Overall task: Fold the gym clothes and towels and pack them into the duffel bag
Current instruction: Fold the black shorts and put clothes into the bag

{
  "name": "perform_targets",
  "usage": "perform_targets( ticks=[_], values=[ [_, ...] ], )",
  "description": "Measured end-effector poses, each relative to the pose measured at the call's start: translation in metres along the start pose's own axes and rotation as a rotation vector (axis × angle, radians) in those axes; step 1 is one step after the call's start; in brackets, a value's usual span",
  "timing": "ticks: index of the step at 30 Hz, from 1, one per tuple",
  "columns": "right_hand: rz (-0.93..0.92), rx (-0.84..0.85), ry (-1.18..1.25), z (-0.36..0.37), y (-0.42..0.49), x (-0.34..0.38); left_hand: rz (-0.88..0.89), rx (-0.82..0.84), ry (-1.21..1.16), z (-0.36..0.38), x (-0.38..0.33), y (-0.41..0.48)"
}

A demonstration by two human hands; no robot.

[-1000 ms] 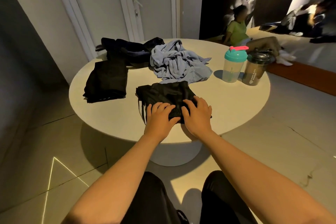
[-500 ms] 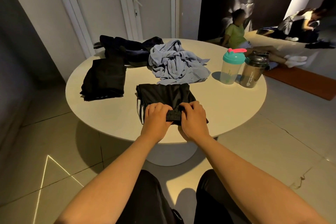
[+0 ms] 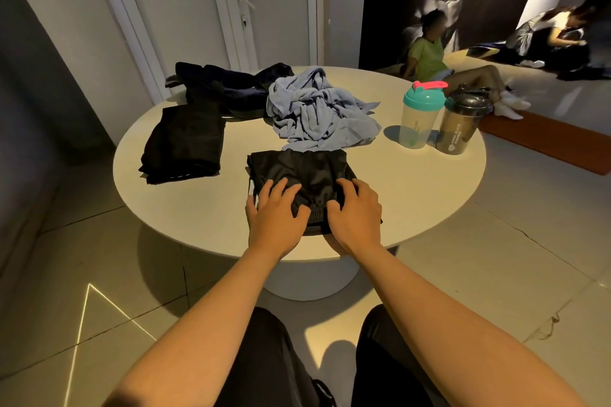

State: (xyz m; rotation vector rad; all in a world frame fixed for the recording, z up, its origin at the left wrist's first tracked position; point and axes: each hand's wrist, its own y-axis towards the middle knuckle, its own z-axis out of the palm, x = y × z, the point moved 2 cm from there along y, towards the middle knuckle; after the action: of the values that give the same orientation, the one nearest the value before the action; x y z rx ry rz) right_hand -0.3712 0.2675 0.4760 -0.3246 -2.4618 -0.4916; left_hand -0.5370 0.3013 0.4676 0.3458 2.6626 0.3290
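Currently two hands (image 3: 277, 215) (image 3: 355, 211) press black shorts (image 3: 307, 172); two bottles (image 3: 420, 119) (image 3: 461, 125).

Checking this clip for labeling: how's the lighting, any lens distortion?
Head view: dim, warm light; the black shorts under the left hand and right hand lose detail; the table casts a heavy floor shadow; the wide angle slants the door frame.

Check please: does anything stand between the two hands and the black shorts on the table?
Nothing visible does: the left hand and the right hand both rest directly on the shorts, at their near edge.
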Motion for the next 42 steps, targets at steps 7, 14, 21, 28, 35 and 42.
perform_targets(
  ticks=[7, 14, 21, 28, 35, 42],
  values=[
    [0.108, 0.009, -0.103, 0.003, 0.002, 0.001, -0.016, -0.026, -0.151, 0.0, -0.004, 0.0],
    [0.094, -0.094, 0.08, -0.007, 0.006, -0.005, 0.107, -0.072, -0.107, -0.013, -0.006, 0.013],
    [0.019, -0.162, 0.277, -0.008, 0.013, -0.007, 0.113, 0.062, -0.062, 0.001, 0.004, 0.013],
    [-0.413, -0.286, 0.253, -0.014, 0.035, 0.041, 0.037, 0.093, -0.362, -0.008, 0.005, 0.012],
    [-0.732, 0.231, 0.278, 0.009, 0.026, 0.094, -0.324, -0.101, -0.944, -0.027, 0.022, 0.006],
    [-0.119, 0.009, 0.593, 0.01, 0.031, 0.063, -0.292, -0.04, -0.84, -0.026, 0.015, 0.01]
  ],
)
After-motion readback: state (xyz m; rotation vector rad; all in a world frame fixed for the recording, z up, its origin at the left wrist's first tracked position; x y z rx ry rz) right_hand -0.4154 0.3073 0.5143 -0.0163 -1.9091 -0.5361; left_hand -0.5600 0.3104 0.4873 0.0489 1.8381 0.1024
